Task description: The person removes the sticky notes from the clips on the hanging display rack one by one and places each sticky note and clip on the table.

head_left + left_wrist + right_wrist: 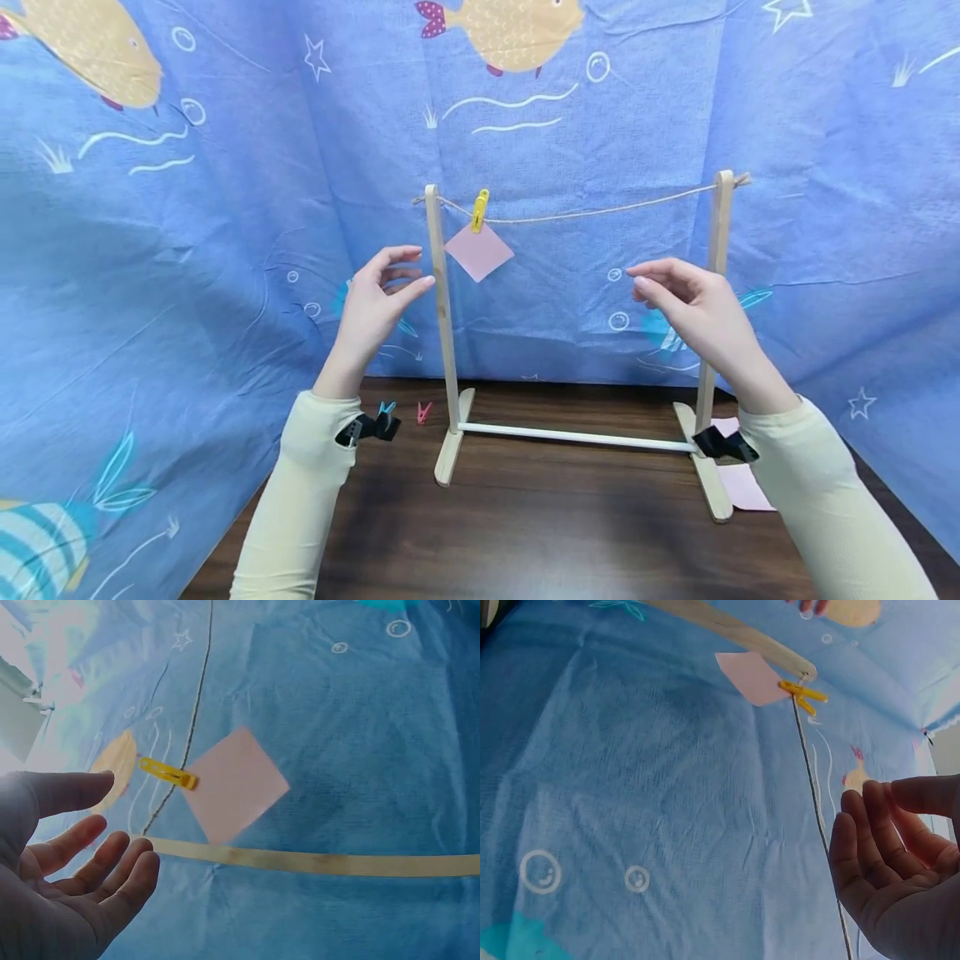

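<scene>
A pink square of paper (pixel 480 252) hangs by one corner from a string (pixel 600 214), held by a yellow clothespin (pixel 480 211). The string runs between the two uprights of a wooden stand (pixel 442 308). My left hand (pixel 382 292) hovers beside the left upright, fingers loosely bent and holding nothing; the left wrist view shows the clothespin (pixel 169 773) and paper (pixel 236 786) just past the fingertips. My right hand (pixel 686 300) is raised in front of the right upright, thumb close to the fingers, with nothing between them in the right wrist view.
A blue clothespin (pixel 386 408) and a pink clothespin (pixel 423 412) lie on the dark table (pixel 555 525), left of the stand. Pink papers (pixel 744 487) lie by the stand's right foot (pixel 712 487). A white bar (pixel 577 437) joins the feet. Blue patterned cloth (pixel 570 333) hangs behind and at both sides.
</scene>
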Demonstrator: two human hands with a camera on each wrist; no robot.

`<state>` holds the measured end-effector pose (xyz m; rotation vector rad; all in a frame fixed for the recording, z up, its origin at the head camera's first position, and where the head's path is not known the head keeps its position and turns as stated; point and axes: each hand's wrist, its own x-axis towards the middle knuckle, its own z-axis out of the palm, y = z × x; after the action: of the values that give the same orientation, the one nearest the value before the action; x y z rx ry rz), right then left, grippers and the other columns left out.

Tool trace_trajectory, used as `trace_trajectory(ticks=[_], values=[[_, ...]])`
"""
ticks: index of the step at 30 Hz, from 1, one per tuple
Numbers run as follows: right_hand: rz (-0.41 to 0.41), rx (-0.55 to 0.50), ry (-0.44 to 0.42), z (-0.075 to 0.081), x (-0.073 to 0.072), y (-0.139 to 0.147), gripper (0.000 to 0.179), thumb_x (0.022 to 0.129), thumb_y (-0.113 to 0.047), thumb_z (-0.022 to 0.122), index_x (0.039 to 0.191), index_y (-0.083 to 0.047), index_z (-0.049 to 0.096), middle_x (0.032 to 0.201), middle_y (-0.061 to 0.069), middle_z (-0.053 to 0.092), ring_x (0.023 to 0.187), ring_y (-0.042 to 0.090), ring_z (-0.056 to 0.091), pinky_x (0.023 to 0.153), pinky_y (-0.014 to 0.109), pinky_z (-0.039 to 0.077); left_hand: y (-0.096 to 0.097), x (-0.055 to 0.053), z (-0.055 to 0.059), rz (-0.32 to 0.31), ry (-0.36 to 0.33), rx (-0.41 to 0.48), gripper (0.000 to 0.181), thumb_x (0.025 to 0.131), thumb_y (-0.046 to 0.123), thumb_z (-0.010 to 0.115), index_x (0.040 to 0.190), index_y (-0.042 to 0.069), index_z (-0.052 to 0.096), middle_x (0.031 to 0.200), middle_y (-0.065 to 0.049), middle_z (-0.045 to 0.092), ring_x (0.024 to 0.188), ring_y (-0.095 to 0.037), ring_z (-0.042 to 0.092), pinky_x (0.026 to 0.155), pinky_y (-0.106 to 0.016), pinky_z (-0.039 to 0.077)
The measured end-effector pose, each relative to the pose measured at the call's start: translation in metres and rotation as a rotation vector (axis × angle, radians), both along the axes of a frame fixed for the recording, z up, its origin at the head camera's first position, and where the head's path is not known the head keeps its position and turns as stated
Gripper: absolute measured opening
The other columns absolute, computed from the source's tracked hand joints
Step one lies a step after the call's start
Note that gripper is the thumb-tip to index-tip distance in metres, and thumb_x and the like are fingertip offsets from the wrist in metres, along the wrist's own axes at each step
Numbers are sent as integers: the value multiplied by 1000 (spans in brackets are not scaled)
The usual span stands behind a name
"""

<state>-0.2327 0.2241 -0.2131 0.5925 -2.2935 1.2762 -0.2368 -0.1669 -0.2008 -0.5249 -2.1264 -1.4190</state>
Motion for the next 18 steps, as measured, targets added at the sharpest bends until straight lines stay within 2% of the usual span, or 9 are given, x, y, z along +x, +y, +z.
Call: trace_trajectory(ticks=[4, 8, 12, 18], values=[[17, 25, -37, 10, -17, -13, 37, 103, -41, 56, 127, -17, 68, 112, 4, 72, 97, 7, 66, 79, 19, 51, 5, -2, 18, -11, 20, -1, 46, 93, 20, 75, 134, 7, 61, 133, -10, 61, 117, -27, 60, 102, -42, 49], [54, 28, -121, 17, -36, -27, 42, 101, -47, 57, 129, -18, 67, 120, 8, 70, 102, 12, 65, 87, 29, 52, 9, -2, 32, -30, 38, -4, 48, 93, 22, 75, 136, 6, 60, 134, -11, 60, 117, -25, 60, 101, -42, 49], [85, 50, -136, 21, -53, -45, 40, 101, -45, 60, 129, -17, 67, 120, 10, 70, 105, 21, 65, 89, 39, 52, 13, -5, 42, -45, 42, -13, 48, 94, 23, 75, 136, 7, 59, 135, -11, 59, 118, -22, 59, 102, -42, 48], [103, 78, -137, 26, -70, -66, 38, 101, -38, 62, 128, -12, 68, 119, 14, 70, 110, 31, 64, 89, 43, 50, 20, -9, 52, -63, 56, -34, 46, 94, 22, 75, 135, 7, 60, 133, -11, 60, 118, -21, 59, 102, -37, 48]])
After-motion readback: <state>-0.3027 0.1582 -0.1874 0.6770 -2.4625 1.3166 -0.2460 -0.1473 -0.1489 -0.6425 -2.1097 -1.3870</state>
